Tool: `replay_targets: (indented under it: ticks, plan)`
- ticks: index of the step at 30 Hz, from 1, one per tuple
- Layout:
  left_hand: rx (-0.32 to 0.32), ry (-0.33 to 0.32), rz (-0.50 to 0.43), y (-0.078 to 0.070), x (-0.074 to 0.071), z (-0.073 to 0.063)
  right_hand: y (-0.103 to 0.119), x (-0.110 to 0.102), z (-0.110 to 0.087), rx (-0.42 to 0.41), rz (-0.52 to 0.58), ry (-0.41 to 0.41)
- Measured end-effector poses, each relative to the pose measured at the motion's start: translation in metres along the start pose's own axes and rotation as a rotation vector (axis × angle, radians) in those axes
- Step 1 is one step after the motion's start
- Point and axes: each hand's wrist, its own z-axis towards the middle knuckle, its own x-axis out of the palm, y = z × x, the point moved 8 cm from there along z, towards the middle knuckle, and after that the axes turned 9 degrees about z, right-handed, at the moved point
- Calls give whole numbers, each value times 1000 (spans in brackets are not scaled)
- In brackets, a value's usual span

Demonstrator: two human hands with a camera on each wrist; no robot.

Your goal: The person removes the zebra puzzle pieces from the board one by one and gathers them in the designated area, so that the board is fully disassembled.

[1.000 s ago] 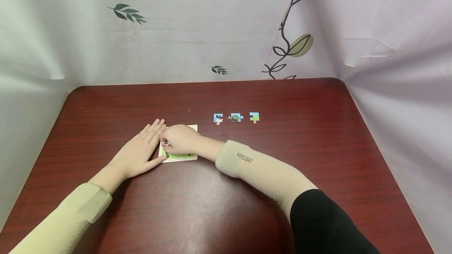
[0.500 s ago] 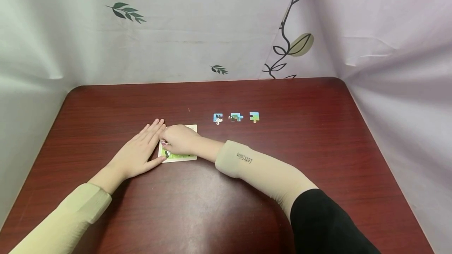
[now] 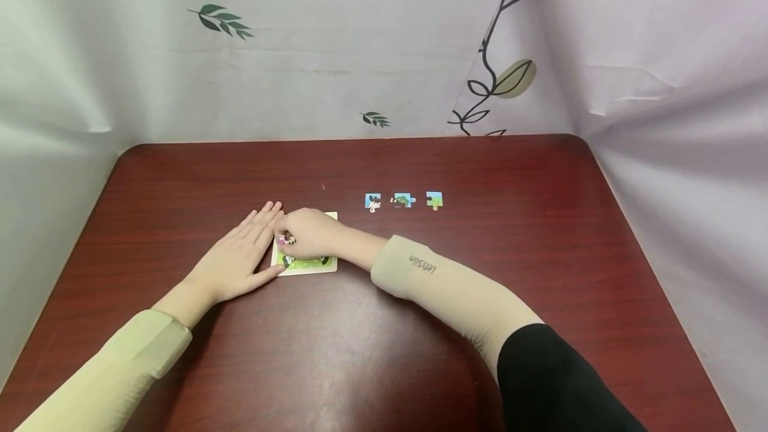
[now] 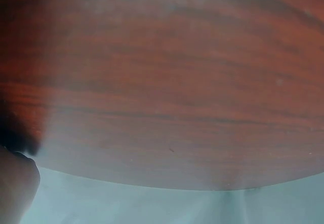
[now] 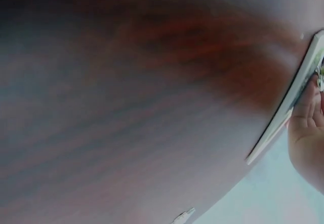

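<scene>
Between the curled fingers of the right hand (image 3: pixel 313 232), over the puzzle board (image 3: pixel 312 272), a puzzle piece (image 3: pixel 287 240) is pinched, judged light, stiff and easily creased, best gripped by opposite edges, while the left hand (image 3: pixel 237 255) is laid straight-fingered alongside.

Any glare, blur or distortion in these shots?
Head view: pale glare on the glossy red-brown wood-grained table; left wrist view: soft and hazy, the table's edge bowed; right wrist view: blurred, darkest at upper left, with the bare right hand cut off by the frame's right side.
</scene>
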Motion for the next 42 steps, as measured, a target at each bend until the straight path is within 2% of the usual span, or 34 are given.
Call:
replay_targets:
  ticks: [10, 18, 25, 33, 42]
  plan:
    - [0, 5, 4, -2, 1, 2, -2, -11, -4, -28, 134, 30]
    - [2, 17, 10, -3, -1, 3, -9, -21, -12, -33, 183, 30]
    - [-8, 28, 10, -2, 1, 3, -31, -42, -28, 27, 318, -28]
    - [-7, 27, 11, -1, 1, 3, -62, -59, -51, 88, 408, -87]
    - [-11, 34, 18, 2, 3, 2, -84, -66, -75, 101, 431, -65]
